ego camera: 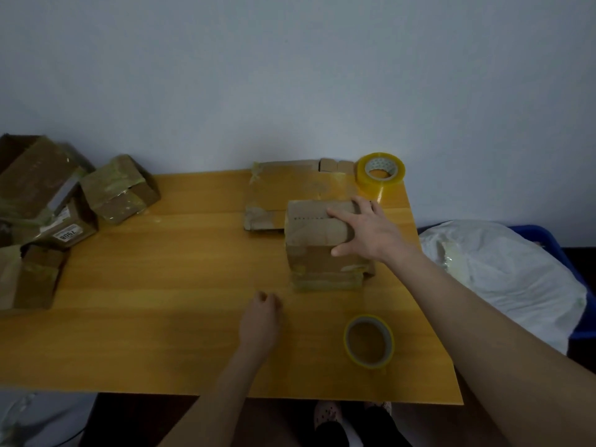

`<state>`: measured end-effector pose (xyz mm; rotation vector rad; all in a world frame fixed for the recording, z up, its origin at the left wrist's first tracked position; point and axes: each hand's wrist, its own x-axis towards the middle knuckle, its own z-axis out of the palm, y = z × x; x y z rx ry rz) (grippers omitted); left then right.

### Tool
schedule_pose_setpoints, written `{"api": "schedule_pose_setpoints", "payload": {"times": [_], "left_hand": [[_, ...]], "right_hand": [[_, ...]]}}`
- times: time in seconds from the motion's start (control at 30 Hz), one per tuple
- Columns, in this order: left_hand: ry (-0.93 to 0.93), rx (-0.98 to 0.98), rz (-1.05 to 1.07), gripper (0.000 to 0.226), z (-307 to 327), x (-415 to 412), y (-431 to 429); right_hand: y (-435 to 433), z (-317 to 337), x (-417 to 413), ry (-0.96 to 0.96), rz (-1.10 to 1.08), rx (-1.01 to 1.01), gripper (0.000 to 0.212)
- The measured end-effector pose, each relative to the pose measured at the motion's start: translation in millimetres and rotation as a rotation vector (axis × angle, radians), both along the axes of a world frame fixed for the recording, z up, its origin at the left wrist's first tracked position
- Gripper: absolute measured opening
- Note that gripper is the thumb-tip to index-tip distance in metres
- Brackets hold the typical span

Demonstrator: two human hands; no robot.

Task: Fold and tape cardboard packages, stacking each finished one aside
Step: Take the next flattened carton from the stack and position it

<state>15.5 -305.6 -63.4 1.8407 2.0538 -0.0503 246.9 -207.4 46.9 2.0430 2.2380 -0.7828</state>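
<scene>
The view is dim and bluish, with soft, even light and no hard glare. The orange wooden surface (161, 285) carries only faint shadows, darkest beneath the left hand (259, 321). Detail is soft and slightly blurred throughout. Wide-angle distortion bends the surface's edges, and the corners fall darkest.

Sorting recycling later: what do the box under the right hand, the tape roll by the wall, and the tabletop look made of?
Box: brown cardboard, matte, creased, with glossy tape strips. Tape roll: clear yellowish plastic film on what looks like a printed card core. Tabletop: smooth orange wood-grain surface, probably laminate rather than solid wood.
</scene>
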Motion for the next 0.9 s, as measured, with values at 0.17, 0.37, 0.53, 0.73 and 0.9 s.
{"api": "schedule_pose_setpoints", "payload": {"times": [0.17, 0.37, 0.53, 0.73, 0.9], "left_hand": [[0.153, -0.111, 0.062, 0.034, -27, -16, -17], [-0.097, 0.067, 0.238, 0.026, -17, -19, 18], [-0.728, 0.346, 0.318, 0.042, 70, 35, 64], [-0.655, 0.152, 0.028, 0.071, 91, 64, 52], [-0.643, 0.192, 0.042, 0.070, 89, 63, 51]], "right_hand": [[-1, -1, 2, 0.005, 0.005, 0.015, 0.086], [-3, 0, 2, 0.006, 0.006, 0.034, 0.088], [-14, 6, 5, -0.047, 0.042, 0.021, 0.089], [-38, -1, 16, 0.083, 0.037, -0.088, 0.078], [-49, 1, 11, 0.159, -0.143, 0.029, 0.066]]}}
